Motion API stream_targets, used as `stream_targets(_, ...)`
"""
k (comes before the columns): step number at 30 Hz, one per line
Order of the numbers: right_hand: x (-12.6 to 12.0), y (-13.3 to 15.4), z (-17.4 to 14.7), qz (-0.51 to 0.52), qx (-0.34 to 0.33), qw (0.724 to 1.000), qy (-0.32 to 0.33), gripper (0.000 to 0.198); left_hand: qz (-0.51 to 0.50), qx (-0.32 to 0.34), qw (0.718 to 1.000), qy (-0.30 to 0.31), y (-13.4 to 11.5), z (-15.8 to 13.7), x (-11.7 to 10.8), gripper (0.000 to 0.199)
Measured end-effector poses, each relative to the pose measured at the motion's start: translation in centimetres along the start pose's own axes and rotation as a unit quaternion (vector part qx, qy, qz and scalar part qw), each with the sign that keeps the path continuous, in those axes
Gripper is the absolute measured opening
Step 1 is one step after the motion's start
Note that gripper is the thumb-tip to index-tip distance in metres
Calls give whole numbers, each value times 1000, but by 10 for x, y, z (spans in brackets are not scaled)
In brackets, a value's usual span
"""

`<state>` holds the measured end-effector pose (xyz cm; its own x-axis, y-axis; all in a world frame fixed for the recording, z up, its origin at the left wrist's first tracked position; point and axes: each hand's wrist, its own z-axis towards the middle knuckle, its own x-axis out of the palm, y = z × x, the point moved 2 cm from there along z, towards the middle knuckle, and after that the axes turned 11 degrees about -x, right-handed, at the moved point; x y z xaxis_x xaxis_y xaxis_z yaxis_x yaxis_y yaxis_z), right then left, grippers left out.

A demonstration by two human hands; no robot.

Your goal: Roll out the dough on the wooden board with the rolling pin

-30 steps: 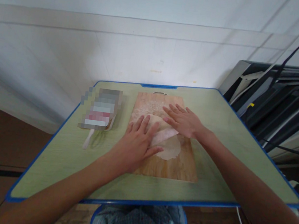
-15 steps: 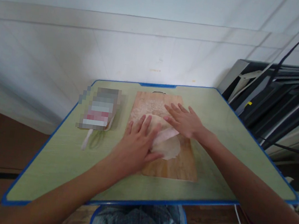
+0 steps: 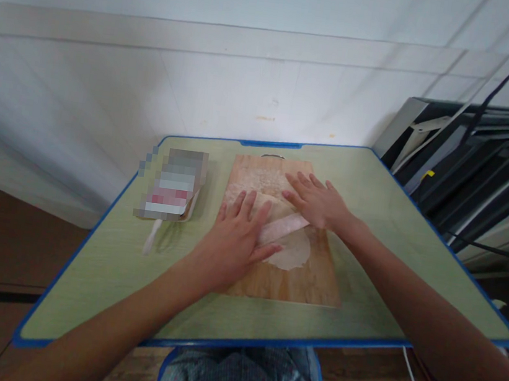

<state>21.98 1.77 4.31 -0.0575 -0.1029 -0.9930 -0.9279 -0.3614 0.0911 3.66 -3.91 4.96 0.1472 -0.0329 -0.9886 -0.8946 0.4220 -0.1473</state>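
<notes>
A pale rolling pin lies slantwise across a thin round sheet of dough on a wooden cutting board. My left hand rests flat over the pin's left end, fingers spread, covering part of the dough. Over the pin's right end lies my right hand, its fingers stretched out and pointing to the far left. Both palms hide the ends of the pin. Dough shows on the near and far sides of the pin, and white flour dusts the far part of the board.
Left of the board, a blurred-out container stands on the pale green table, with a white handle sticking out toward me. A white wall rises behind the table. Dark stacked panels and cables are on the right.
Both hands have shifted slightly away from me over the rolling pin, still flat. The pin's middle shows more plainly between them. The whole view has moved a little.
</notes>
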Motion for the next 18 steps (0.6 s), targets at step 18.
stream_targets(18, -5, -1, 23, 37, 33, 999, -14, 64, 0, -41, 999, 12, 10, 15, -7, 64)
